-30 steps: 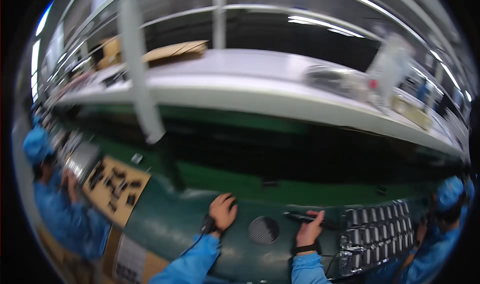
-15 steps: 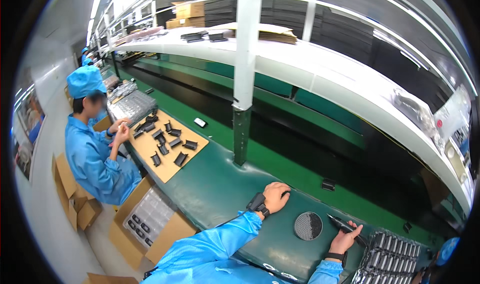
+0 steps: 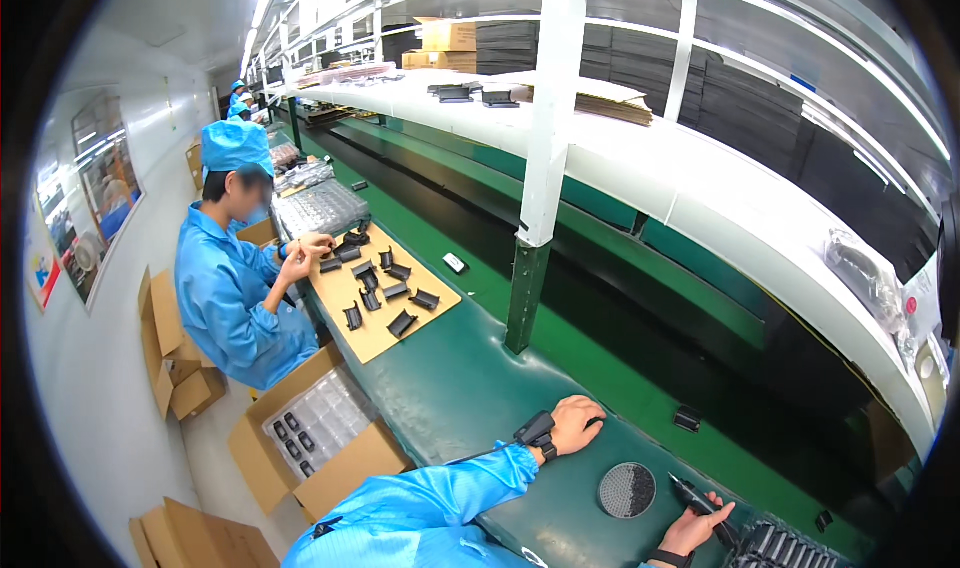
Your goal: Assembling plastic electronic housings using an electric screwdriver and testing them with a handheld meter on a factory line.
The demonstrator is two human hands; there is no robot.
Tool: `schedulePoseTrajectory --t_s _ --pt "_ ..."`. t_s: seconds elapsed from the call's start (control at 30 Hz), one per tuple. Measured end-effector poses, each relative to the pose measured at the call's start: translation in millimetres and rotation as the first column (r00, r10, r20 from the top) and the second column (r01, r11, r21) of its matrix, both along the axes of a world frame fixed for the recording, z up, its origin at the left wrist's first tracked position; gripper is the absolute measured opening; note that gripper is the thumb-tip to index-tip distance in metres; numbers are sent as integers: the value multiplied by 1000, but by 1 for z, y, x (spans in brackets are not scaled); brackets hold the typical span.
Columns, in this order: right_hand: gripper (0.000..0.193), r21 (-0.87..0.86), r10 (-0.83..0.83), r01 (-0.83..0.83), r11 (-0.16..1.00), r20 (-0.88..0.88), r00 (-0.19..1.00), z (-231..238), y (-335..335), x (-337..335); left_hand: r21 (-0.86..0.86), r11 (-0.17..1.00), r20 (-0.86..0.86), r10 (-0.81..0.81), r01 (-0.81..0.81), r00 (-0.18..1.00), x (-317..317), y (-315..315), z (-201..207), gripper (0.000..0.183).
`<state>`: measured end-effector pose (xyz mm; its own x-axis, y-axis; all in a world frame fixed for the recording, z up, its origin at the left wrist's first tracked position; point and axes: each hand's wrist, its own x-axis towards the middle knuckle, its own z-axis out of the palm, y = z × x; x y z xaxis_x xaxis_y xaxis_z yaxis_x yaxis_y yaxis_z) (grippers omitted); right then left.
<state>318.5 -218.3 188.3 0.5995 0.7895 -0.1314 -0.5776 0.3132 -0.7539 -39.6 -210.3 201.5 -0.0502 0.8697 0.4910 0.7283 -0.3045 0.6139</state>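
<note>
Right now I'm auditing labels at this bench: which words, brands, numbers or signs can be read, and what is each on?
No text is legible enough to quote.
Poster on the left wall: too small and blurred.
Upper cardboard carton on the white shelf: any print is too small.
Red round mark on the plastic bag: too blurred.
Black pointed tool in the right hand: no readable marking.

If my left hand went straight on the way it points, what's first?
Your left hand would probably meet the far edge of the green bench, then the green strip beyond; depth is unclear.
</note>
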Motion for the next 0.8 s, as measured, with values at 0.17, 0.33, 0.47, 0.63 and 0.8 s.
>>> schedulePoseTrajectory --t_s 0.17,0.33,0.47,0.63,0.8 --pt "55 -17 22 -22 1000 -1 1000 13 7 8 24 1000 -2 -14 14 1000 14 11 2 20" --pt "67 -127 78 -62 990 124 989 24 -5 19 -18 1000 -19 -16 16 1000 23 12 2 20" --pt "64 -174 80 -40 984 229 970 17 8 22 -7 1000 -14 -24 24 1000 25 24 7 20" --pt "62 -138 83 -77 987 35 996 52 10 -12 -46 999 16 -29 29 999 10 30 4 22" --pt "64 -80 100 -97 992 40 994 33 27 -23 -77 996 36 -44 47 998 -10 41 2 22"
